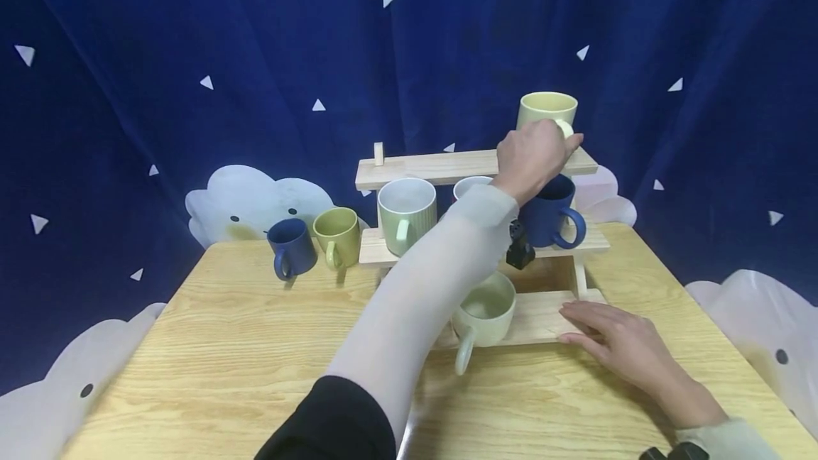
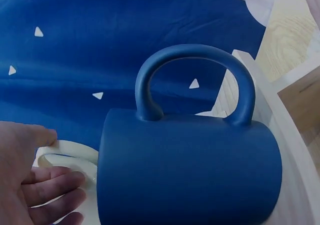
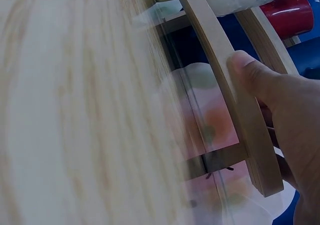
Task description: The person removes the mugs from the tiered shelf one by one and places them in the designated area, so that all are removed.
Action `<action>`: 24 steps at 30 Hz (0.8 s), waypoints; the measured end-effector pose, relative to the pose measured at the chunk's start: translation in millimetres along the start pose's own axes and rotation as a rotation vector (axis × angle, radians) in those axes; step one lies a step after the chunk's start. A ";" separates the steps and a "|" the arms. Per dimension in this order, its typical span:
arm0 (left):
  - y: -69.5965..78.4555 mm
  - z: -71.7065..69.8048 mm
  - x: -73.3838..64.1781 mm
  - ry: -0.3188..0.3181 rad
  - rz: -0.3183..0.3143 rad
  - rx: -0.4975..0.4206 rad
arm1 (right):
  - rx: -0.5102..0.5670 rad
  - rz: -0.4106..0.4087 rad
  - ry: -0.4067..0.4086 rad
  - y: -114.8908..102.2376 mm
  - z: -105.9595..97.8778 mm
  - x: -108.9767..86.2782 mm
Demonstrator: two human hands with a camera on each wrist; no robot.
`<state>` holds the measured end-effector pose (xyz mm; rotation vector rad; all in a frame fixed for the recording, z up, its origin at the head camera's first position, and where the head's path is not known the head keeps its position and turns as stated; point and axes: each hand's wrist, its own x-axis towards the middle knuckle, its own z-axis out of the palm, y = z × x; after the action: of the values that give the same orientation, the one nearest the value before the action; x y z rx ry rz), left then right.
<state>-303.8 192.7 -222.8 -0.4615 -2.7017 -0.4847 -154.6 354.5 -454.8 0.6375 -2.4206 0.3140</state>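
At the right end of the rack's top board, my left hand [image 1: 535, 155] grips the handle of a pale yellow mug [image 1: 548, 102]; in the left wrist view the thumb lies over that handle, with fingers beneath. Just below it, a blue mug [image 2: 190, 170] is on the middle board. My right hand [image 1: 629, 346] holds the right end of the bottom board of the wooden rack [image 1: 543, 316], the thumb against its edge [image 3: 242, 100]. A pale green mug [image 1: 488, 314] sits on that board with its handle toward me.
On the middle board stand a ribbed light green mug [image 1: 409, 215] and, partly behind my left arm, a red mug [image 3: 290, 15]. A small blue mug [image 1: 292, 247] and a yellow-green mug [image 1: 339, 236] stand on the table [image 1: 255, 346], left of the rack. A blue curtain hangs behind.
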 end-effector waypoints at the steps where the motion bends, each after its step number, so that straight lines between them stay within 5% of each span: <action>1: -0.3 0.0 -0.3 -0.002 0.002 -0.005 | 0.001 0.002 -0.001 -0.2 0.0 -0.7; 24: -52.0 -23.8 -4.6 -0.036 -0.023 -0.130 | 0.001 -0.005 -0.011 -2.1 -3.2 -0.1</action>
<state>-312.4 136.2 -217.7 -0.4793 -2.7235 -0.6678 -151.8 353.9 -452.2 0.6468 -2.4288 0.3105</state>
